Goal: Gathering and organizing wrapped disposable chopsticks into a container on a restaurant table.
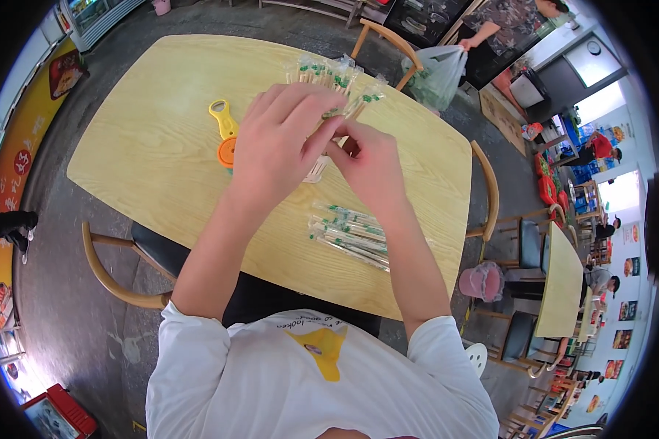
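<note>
Both hands meet over a white slotted holder (316, 170), mostly hidden beneath them. Paper-and-plastic wrapped chopsticks (328, 72) with green print stand up in a bunch behind my fingers. My left hand (282, 135) is closed, its fingertips bent down at a bit of green-printed wrapper beside the bunch. Right up against it, my right hand (373, 162) is curled, thumb and fingers pinched together; what lies inside is hidden. Several more wrapped chopsticks (351, 235) lie in a loose pile on the table, near my right forearm.
On the pale wooden table (146, 124), a yellow peeler-like tool (224, 117) and an orange round piece (227, 151) lie left of my left hand. Wooden chairs (128, 296) surround the table. At the far right a person holds a plastic bag (438, 73). A pink bin (482, 282) stands right.
</note>
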{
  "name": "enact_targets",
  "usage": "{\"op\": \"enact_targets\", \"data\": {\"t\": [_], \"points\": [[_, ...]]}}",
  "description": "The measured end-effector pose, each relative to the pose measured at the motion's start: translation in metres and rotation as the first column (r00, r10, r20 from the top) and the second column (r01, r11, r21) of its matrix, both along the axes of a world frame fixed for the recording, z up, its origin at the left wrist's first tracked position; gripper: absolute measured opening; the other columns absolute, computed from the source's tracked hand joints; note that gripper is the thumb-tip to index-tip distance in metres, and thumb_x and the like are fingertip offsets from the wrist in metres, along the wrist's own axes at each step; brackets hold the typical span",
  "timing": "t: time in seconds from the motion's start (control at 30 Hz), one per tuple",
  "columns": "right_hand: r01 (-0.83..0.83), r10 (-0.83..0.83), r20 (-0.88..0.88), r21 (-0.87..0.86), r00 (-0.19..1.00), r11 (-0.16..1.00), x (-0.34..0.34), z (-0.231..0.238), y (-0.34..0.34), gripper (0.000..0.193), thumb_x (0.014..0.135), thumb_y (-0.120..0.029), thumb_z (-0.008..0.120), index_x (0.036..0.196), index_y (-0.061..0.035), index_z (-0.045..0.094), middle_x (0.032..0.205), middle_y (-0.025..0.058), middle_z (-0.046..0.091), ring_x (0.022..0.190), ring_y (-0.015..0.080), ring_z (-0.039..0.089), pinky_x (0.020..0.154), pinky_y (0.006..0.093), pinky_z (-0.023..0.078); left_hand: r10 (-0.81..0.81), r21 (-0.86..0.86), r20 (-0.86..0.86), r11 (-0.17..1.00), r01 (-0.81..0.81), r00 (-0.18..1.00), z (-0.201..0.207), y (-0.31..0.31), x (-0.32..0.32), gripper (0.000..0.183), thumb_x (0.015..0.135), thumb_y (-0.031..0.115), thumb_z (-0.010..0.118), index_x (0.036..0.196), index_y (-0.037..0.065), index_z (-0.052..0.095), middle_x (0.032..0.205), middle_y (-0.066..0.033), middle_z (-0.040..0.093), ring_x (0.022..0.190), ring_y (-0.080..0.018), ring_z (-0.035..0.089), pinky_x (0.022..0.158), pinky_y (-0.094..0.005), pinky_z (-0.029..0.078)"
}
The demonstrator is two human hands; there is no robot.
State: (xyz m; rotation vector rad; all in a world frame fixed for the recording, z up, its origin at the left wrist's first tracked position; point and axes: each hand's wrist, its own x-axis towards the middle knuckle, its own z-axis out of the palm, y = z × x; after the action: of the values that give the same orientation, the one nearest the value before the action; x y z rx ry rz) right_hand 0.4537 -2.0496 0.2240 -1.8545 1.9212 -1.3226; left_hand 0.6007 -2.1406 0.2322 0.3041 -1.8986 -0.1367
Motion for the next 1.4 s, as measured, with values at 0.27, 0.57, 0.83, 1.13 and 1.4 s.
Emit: {"op": "enact_targets", "data": {"t": [0.27, 0.57, 0.83, 1.13, 1.4], "points": [[0.073, -0.072, -0.019, 0.037, 0.997, 0.997, -0.001, -0.014, 0.009, 0.020, 0.088, -0.014, 0.080, 0.102, -0.0017, 0.073, 0.092, 0.0132, 0.074, 0.061, 0.0260, 0.064, 0.060, 0.0379, 0.052, -0.010, 0.035, 0.034, 0.999, 0.009, 0.999, 0.001, 0.012, 0.004, 0.032, 0.080, 0.010, 0.084, 0.109, 0.010, 0.071, 0.110, -0.0037, 0.070, 0.103, -0.0287, 0.066, 0.088, -0.0422, 0.052], [0.107, -0.095, -0.049, 0.441, 0.994, 0.891, -0.058, -0.052, 0.101, 0.016, 0.088, -0.009, 0.078, 0.103, -0.0033, 0.075, 0.102, 0.0075, 0.071, 0.067, 0.0205, 0.063, 0.066, 0.0337, 0.052, -0.302, 0.403, 0.222, 0.894, 0.194, 0.927, -0.047, 0.053, 0.054, 0.020, 0.085, 0.010, 0.080, 0.102, 0.008, 0.070, 0.111, -0.0047, 0.068, 0.106, -0.0286, 0.064, 0.086, -0.0406, 0.053], [0.040, -0.027, -0.032, 0.513, 0.999, 0.858, -0.060, -0.087, 0.123, 0.017, 0.085, -0.007, 0.080, 0.099, -0.0031, 0.073, 0.105, 0.0083, 0.068, 0.079, 0.0243, 0.063, 0.071, 0.0362, 0.052, -0.334, 0.380, 0.536, 0.916, 0.131, 0.775, -0.115, 0.059, 0.002, 0.016, 0.088, 0.017, 0.076, 0.102, 0.009, 0.073, 0.109, -0.0030, 0.066, 0.112, -0.0272, 0.063, 0.094, -0.0411, 0.053], [0.129, -0.155, -0.016, 0.637, 0.988, 0.760, -0.052, -0.067, 0.119, 0.018, 0.085, -0.012, 0.080, 0.098, -0.0048, 0.070, 0.100, 0.0101, 0.068, 0.086, 0.0309, 0.067, 0.076, 0.0404, 0.054, -0.495, 0.512, 0.519, 0.833, 0.210, 0.697, -0.120, 0.064, 0.000, 0.021, 0.089, 0.021, 0.077, 0.105, 0.008, 0.073, 0.112, -0.0043, 0.067, 0.111, -0.0280, 0.063, 0.097, -0.0426, 0.051], [0.119, -0.077, -0.102, 0.529, 0.992, 0.840, -0.055, -0.083, 0.119, 0.013, 0.086, -0.011, 0.078, 0.095, -0.0052, 0.071, 0.096, 0.0099, 0.069, 0.089, 0.0317, 0.068, 0.076, 0.0420, 0.054, -0.440, 0.502, 0.529, 0.851, 0.151, 0.726, -0.126, 0.064, 0.001, 0.026, 0.090, 0.023, 0.076, 0.110, 0.008, 0.071, 0.111, -0.0057, 0.068, 0.109, -0.0297, 0.064, 0.096, -0.0422, 0.052]]}}
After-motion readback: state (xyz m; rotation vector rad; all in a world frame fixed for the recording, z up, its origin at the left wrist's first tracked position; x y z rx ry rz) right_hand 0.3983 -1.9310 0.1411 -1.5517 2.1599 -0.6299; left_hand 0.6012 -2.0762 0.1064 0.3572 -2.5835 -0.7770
